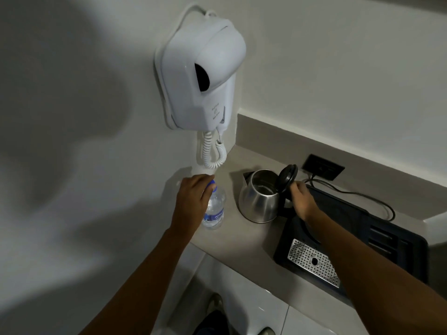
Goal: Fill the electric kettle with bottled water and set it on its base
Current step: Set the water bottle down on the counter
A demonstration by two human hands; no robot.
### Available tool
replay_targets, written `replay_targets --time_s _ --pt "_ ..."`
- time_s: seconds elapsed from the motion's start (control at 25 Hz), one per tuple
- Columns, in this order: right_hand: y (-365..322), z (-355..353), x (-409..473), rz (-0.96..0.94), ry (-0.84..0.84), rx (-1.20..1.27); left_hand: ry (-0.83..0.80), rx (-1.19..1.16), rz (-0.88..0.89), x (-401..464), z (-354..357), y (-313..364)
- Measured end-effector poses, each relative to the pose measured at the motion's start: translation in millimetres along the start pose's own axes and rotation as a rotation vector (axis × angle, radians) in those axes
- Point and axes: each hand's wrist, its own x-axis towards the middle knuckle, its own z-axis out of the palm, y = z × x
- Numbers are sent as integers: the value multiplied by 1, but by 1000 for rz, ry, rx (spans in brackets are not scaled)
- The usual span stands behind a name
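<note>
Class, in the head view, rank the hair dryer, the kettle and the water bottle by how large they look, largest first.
1. hair dryer, clearly largest, though it hangs nearer the camera.
2. kettle.
3. water bottle, smallest; the left hand hides part of it.

Dim light. White wall [338, 56] with broad soft shadows at left. White wall-mounted hair dryer [200, 68], coiled cord [212, 151] hanging below. Beige bench [242, 245] with low backsplash; black socket plate [323, 167] set in it.

Silver kettle [258, 201], blue-capped bottle [215, 209], black tray [387, 238].
</note>
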Motion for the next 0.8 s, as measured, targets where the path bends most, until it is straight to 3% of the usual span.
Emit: replay_targets --time_s 0.16,0.32,0.6,0.8 --pt "-2 1 -1 0 43 -206 -2 -45 17 -7 -3 -7" --pt "-2 1 -1 1 40 -253 -104 52 115 9 -8 -11" --pt "-3 0 -2 -8 31 -266 -169 -102 -32 9 -6 -10" --pt "-10 0 -1 42 17 -295 -44 95 232 10 3 13"
